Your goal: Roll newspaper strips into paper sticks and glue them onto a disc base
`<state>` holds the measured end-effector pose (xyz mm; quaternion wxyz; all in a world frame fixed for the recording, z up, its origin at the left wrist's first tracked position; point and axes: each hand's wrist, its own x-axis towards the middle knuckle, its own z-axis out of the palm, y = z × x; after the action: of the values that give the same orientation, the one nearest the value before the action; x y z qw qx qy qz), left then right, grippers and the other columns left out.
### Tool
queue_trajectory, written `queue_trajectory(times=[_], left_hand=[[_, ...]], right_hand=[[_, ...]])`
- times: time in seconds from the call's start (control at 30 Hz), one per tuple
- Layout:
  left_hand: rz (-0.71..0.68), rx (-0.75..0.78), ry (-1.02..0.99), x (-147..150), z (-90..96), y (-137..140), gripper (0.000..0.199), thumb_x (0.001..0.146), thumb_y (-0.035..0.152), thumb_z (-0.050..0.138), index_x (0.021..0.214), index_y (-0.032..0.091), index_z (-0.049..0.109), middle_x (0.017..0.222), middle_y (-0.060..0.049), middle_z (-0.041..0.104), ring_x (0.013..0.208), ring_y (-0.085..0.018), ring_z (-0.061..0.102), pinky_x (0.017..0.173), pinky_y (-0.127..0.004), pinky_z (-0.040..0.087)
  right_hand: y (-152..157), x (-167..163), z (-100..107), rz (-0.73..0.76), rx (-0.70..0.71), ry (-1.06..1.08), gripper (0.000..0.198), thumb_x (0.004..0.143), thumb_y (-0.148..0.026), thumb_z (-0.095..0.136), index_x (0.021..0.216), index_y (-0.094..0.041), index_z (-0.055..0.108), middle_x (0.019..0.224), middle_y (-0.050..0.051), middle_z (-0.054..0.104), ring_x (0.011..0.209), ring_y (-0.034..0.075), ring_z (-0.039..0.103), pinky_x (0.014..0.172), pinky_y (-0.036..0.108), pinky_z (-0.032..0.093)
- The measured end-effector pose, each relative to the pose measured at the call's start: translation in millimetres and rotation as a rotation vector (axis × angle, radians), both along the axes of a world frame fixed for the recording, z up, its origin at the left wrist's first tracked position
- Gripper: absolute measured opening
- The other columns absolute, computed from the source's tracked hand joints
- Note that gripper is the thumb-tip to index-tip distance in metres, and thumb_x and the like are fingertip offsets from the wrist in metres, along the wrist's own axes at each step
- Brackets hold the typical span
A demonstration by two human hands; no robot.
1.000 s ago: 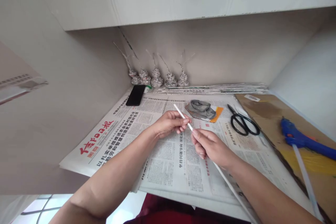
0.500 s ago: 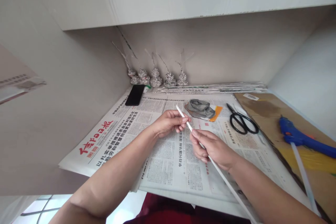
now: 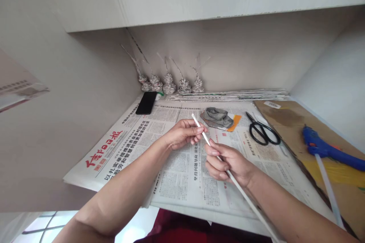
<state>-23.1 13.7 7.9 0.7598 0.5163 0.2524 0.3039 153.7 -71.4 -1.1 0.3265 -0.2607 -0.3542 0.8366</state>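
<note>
A long white rolled-paper stick slants from the lower right up to a tip above the newspaper. Near that tip, my left hand pinches it between thumb and fingers. My right hand is closed around the stick just below, its fingers curled beneath. Beyond the hands lies a grey cloth on a piece of card with an orange edge. Black-handled scissors rest to the right of the cloth, blades pointing away.
Several woven paper gourds stand along the back wall beside a bundle of paper sticks. A black phone lies at left. On cardboard at right is a blue glue gun. A shelf edge overhangs the table.
My right hand's fingers have shifted and rolled a little on the stick. My left hand stays in nearly the same place near the tip.
</note>
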Motion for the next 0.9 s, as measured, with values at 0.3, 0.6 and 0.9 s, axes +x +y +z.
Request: queue_trajectory(times=[0.3, 0.6, 0.9], left_hand=[[0.004, -0.004, 0.021, 0.2, 1.4, -0.1, 0.033, 0.070, 0.034, 0.076, 0.089, 0.009, 0.067, 0.060, 0.000, 0.057, 0.050, -0.006, 0.051, 0.045, -0.016, 0.035], [0.005, 0.019, 0.015, 0.0, 0.5, 0.5, 0.032, 0.070, 0.032, 0.076, 0.090, 0.009, 0.067, 0.061, 0.000, 0.057, 0.052, -0.006, 0.051, 0.045, -0.016, 0.036], [0.014, -0.004, 0.007, -0.2, 0.0, 1.2, 0.032, 0.070, 0.033, 0.076, 0.090, 0.009, 0.067, 0.060, 0.000, 0.057, 0.050, -0.005, 0.051, 0.044, -0.016, 0.035]], right_hand=[[-1.9, 1.2, 3.0, -0.149, 0.203, -0.284, 0.039, 0.091, -0.054, 0.043, 0.069, -0.021, 0.042, 0.041, -0.009, 0.031, 0.036, 0.008, 0.032, 0.039, 0.021, 0.026], [-1.2, 0.4, 1.2, -0.216, 0.229, -0.361, 0.037, 0.089, -0.053, 0.048, 0.074, -0.019, 0.048, 0.045, -0.007, 0.042, 0.039, 0.008, 0.038, 0.040, 0.021, 0.026], [-3.4, -1.4, 0.0, -0.151, 0.240, -0.362, 0.038, 0.090, -0.056, 0.044, 0.078, -0.021, 0.047, 0.047, -0.006, 0.044, 0.041, 0.009, 0.040, 0.041, 0.022, 0.027]])
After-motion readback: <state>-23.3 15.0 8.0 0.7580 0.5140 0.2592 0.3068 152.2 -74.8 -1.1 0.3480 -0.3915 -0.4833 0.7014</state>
